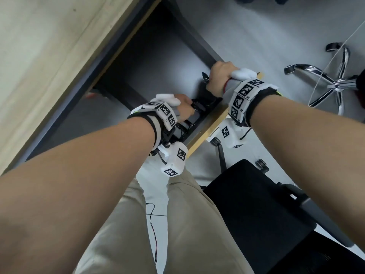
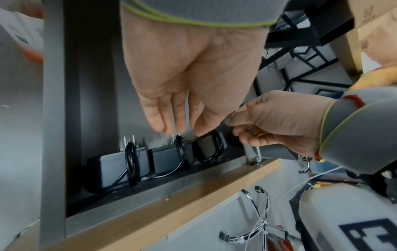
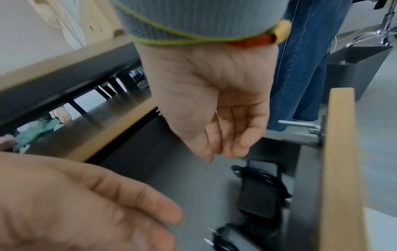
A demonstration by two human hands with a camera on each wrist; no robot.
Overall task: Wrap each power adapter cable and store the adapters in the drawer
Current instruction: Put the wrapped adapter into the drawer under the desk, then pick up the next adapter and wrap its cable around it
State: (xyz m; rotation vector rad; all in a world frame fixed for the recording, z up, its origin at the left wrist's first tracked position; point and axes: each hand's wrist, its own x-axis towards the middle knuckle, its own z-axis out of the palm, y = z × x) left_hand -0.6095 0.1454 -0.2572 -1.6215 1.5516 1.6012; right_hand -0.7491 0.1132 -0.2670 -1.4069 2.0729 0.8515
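**Hands over drawer's front row of adapters**

Left hand [image 2: 189,71], fingers straight and loose, holds nothing; its tips are just above the third adapter [image 2: 209,147]. Right hand [image 2: 277,122], fingers loosely curled, looks empty, just beside it. Three wrapped adapters lie end to end along the drawer front [image 2: 193,200], row running parallel to it. Left hand is nearer.

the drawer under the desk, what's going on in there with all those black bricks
A person is storing power adapters in the open drawer. Three black adapters with cables wrapped around them lie in a row along its front wall: the left adapter, the middle adapter and the right adapter. The left hand reaches down with straight fingers just above the right one. The right hand hangs loosely curled beside it, holding nothing clearly visible.
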